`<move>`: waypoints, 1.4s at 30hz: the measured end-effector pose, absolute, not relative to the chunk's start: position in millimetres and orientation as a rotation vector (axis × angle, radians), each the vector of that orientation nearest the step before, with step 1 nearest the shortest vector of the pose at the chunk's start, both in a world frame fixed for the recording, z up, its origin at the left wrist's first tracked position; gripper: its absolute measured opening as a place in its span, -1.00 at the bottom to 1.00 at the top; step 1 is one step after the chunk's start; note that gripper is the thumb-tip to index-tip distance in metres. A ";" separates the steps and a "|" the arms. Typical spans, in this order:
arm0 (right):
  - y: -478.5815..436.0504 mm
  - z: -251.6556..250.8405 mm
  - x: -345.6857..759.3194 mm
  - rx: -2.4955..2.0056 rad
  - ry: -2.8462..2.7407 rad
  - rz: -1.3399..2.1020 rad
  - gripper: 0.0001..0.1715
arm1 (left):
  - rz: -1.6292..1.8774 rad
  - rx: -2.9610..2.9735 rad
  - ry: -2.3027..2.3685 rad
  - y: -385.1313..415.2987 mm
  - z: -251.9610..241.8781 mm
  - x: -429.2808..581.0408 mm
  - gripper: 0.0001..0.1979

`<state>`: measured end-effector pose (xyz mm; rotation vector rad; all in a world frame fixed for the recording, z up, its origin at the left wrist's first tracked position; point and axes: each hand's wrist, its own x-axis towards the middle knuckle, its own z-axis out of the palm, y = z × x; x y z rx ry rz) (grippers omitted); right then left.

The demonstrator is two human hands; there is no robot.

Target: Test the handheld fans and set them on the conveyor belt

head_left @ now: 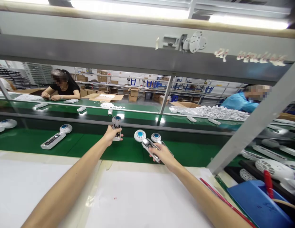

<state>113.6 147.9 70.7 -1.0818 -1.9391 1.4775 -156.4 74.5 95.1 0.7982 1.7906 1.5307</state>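
My left hand (113, 134) is wrapped round the handle of a white device (116, 119), whose round head with a blue centre points away from me, over the green belt (85, 144). To the right, my right hand (161, 152) grips a second white device (140, 135) by its open handle, which shows dark parts inside; its round head tilts to the left. Just behind that one, partly hidden by my right hand, is another white device (156, 137). A further white device (53, 141) lies on the belt at the left.
White sheets (137, 196) cover the near table. At the right are a slanted metal post (252, 126), a blue bin (259, 202) with a red-handled tool (268, 183), and several white housings (273, 168). Two people (64, 87) sit across the line by small white parts (221, 112).
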 end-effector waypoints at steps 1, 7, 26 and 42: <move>145.3 77.4 113.2 -1.011 -1.781 1.568 -0.62 | 1.610 0.805 1.689 71.8 105.7 -148.2 -0.57; 120.7 120.0 119.8 -0.737 -1.366 1.513 -0.45 | 1.755 0.910 1.125 32.1 171.3 -93.9 -0.62; 65.9 162.1 141.0 -0.461 -1.478 1.578 -0.21 | 1.660 1.305 0.813 -7.3 186.5 -38.1 -0.34; 63.1 157.6 142.3 -0.390 -1.564 1.558 -0.12 | 1.600 1.362 0.698 -4.8 177.4 -34.3 -0.36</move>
